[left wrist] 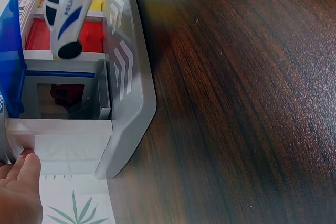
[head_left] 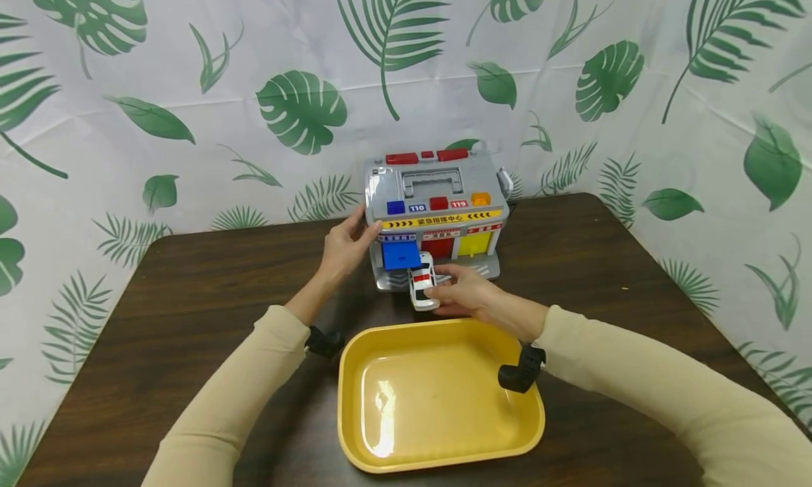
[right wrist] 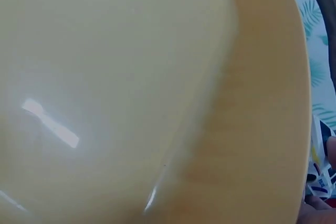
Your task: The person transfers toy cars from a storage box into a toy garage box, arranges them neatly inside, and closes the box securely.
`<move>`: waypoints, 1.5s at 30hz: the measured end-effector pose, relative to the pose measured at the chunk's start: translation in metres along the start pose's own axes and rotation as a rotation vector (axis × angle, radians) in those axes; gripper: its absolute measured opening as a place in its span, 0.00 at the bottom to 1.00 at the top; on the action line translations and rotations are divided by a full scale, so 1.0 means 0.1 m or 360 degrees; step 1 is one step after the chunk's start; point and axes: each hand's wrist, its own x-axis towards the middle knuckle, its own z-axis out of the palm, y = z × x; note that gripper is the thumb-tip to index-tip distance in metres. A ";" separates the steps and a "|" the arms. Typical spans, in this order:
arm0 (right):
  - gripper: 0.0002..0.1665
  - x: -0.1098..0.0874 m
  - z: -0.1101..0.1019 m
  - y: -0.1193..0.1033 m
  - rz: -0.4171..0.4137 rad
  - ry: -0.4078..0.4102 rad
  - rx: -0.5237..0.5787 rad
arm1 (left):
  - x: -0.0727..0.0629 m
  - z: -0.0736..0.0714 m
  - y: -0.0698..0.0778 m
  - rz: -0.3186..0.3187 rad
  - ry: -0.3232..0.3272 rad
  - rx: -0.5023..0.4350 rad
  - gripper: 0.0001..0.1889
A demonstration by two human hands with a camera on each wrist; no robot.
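A grey toy rescue station (head_left: 380, 187) stands at the back of the table. My left hand (head_left: 345, 246) grips its left edge, thumb on the roof front and fingers (left wrist: 26, 174) against the side wall. The blue door (head_left: 400, 255) is swung up, baring the compartment behind it. My right hand (head_left: 466, 291) pinches a white toy police car (head_left: 421, 300) between thumb and fingers. The car is held before the blue-door bay, its far end overlapping the door's lower edge in the head view. In the left wrist view the car (left wrist: 68, 17) is tilted above the grey ramp.
A yellow tray (head_left: 444, 466) lies in front of the station, below both forearms. The station's red door (head_left: 438, 249) and yellow door (head_left: 474, 244) are down. Something dark red (left wrist: 65, 95) shows through the open bay. Behind the table hangs a leaf-print cloth (head_left: 241, 120).
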 end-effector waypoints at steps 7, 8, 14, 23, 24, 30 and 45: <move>0.37 0.12 0.09 -0.04 0.0039 0.0018 -0.0013 | 0.00 0.00 0.00 0.0011 0.0004 0.0006 0.35; 0.37 0.13 0.10 -0.04 0.0043 0.0019 -0.0018 | -0.01 0.00 0.00 0.0012 0.0004 0.0005 0.35; 0.36 0.21 0.14 -0.05 0.0044 -0.0020 -0.0017 | -0.01 0.00 0.01 0.0008 -0.0006 0.0001 0.35; 0.35 0.30 0.18 -0.03 0.0029 -0.0012 0.0047 | -0.04 0.00 0.07 -0.0015 -0.0012 -0.0002 0.35; 0.34 0.30 0.18 -0.04 0.0030 -0.0011 0.0054 | -0.04 0.00 0.07 -0.0015 -0.0011 -0.0004 0.36; 0.32 0.34 0.22 -0.06 0.0030 0.0006 0.0088 | -0.02 0.01 0.02 -0.0001 -0.0013 0.0011 0.36; 0.26 0.44 0.29 -0.05 -0.0021 0.0146 0.0224 | -0.02 0.01 0.02 0.0006 -0.0028 -0.0021 0.34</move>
